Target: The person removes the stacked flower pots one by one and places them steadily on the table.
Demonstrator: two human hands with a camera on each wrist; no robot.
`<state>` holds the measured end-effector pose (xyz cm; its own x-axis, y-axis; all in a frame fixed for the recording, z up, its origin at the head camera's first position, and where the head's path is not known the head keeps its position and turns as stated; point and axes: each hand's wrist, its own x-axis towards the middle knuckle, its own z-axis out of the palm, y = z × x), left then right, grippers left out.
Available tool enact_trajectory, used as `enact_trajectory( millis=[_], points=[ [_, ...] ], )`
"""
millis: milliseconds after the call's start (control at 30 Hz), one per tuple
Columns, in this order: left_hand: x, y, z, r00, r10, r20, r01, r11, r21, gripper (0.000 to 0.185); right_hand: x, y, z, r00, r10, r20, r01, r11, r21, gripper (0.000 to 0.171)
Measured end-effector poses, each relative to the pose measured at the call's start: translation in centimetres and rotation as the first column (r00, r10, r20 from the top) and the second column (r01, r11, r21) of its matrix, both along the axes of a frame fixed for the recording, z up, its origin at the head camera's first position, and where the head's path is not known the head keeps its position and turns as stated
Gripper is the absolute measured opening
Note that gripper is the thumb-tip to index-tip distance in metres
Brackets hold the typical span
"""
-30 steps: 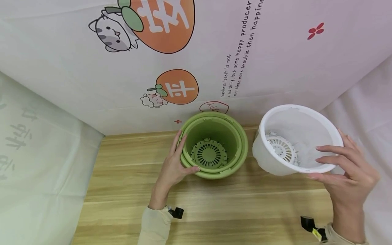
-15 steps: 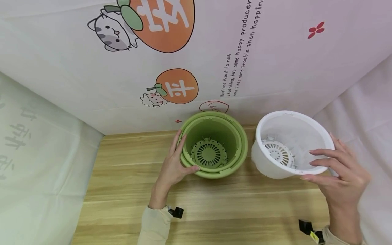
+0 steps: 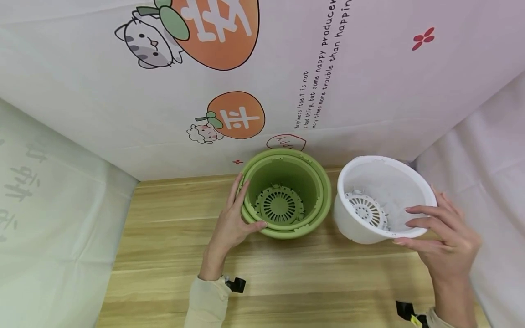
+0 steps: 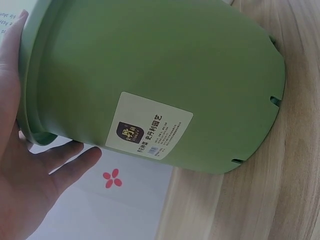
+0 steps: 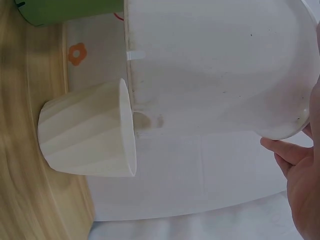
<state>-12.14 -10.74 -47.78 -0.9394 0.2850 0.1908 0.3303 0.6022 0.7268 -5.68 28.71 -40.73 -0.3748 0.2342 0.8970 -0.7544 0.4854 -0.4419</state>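
My left hand (image 3: 230, 224) grips the left side of the green flowerpot (image 3: 283, 175), thumb on the near rim. Two green rims show one inside the other, over a slotted round base. A paper label (image 4: 150, 125) is stuck to the outer wall in the left wrist view. My right hand (image 3: 449, 241) holds a white plastic flowerpot (image 3: 349, 223) by its right rim, tilted, with a slotted base inside. In the right wrist view, this pot is raised off the table, its bottom edge overlapping the rim of a smaller cream pot (image 5: 82, 132).
Both pots are over a wood-grain table (image 3: 172, 255). A printed white cloth (image 3: 352, 82) rises right behind them. Pale cloth hangs at the left (image 3: 53, 218) and, in folds, at the right.
My right hand has brought the white flowerpot leftward and slightly nearer the body, closer to the green one. My left hand and the green flowerpot have stayed in place.
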Motion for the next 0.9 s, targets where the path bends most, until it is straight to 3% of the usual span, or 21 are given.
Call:
enact_trajectory(
  millis=[500,900],
  points=[
    [0.0,-0.1,0.1,1.0,-0.002,0.004,0.002,1.0,-0.002,0.124,0.7,0.0,-1.4,0.997,-0.028,0.07,0.022,0.995,0.093,0.059],
    [0.0,-0.1,0.1,1.0,-0.006,0.01,0.006,1.0,0.008,0.124,1.0,-0.5,-2.5,0.996,-0.04,0.085,0.03,0.993,0.112,0.06]
  ],
)
